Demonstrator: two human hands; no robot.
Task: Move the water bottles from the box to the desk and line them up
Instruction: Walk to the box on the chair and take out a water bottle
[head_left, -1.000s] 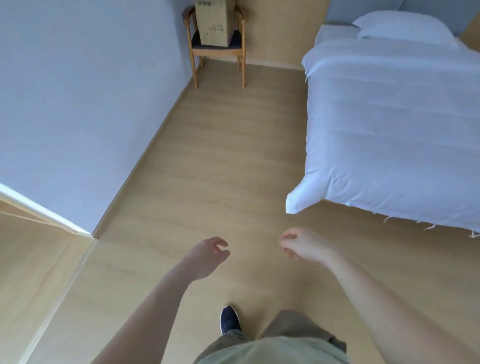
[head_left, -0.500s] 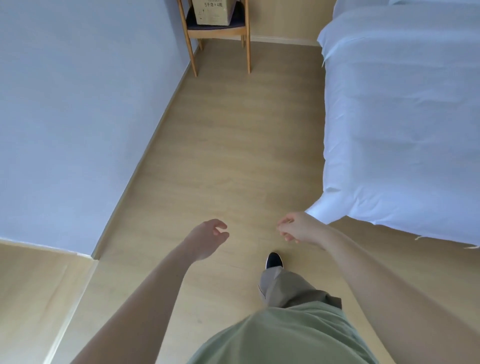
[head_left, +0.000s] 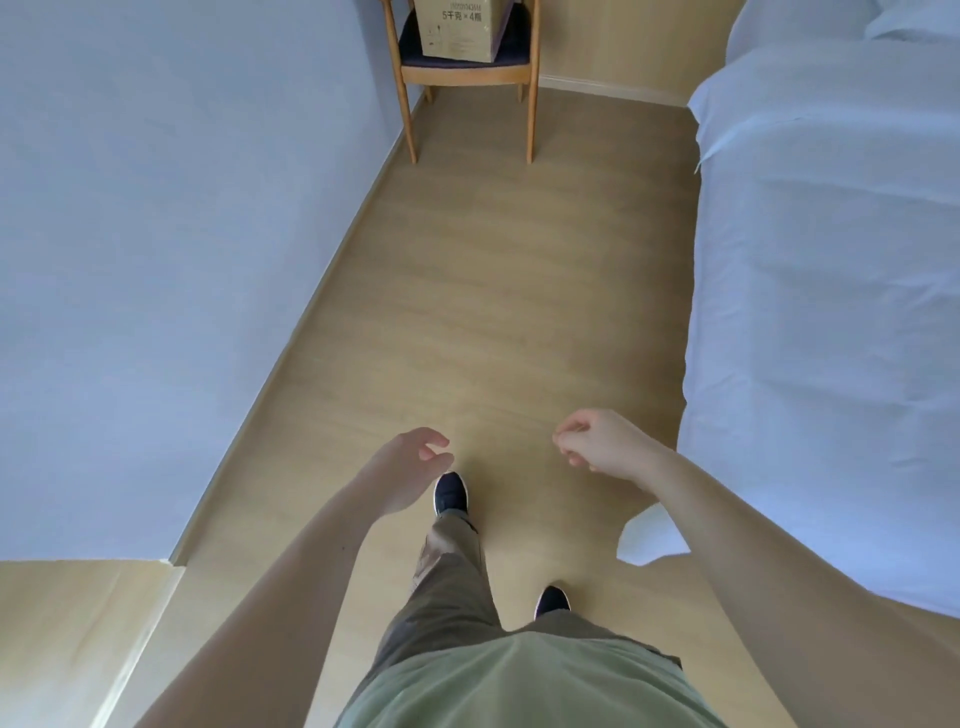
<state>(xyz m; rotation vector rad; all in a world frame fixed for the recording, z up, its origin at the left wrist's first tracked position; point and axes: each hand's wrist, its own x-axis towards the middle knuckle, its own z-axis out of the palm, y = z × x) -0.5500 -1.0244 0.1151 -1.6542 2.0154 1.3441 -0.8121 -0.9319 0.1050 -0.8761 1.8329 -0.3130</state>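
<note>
Head view: the box (head_left: 460, 28) sits on the seat of a wooden chair (head_left: 465, 78) at the far end of the room, well apart from the left hand (head_left: 410, 467) and right hand (head_left: 602, 441), both loosely curled and holding nothing; no bottles and no desk are visible, so the task is judged to be at the approach stage with every transfer remaining. The surface is a light wood floor (head_left: 493, 312), bounded by a pale wall (head_left: 182, 234) on the left and a bed (head_left: 831, 260) with white bedding on the right.

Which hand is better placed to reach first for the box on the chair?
Probably the left hand: the box on the chair lies ahead, slightly toward its side, and its fingers are relaxed. The right hand has curled fingers. Both are empty and far away.
</note>
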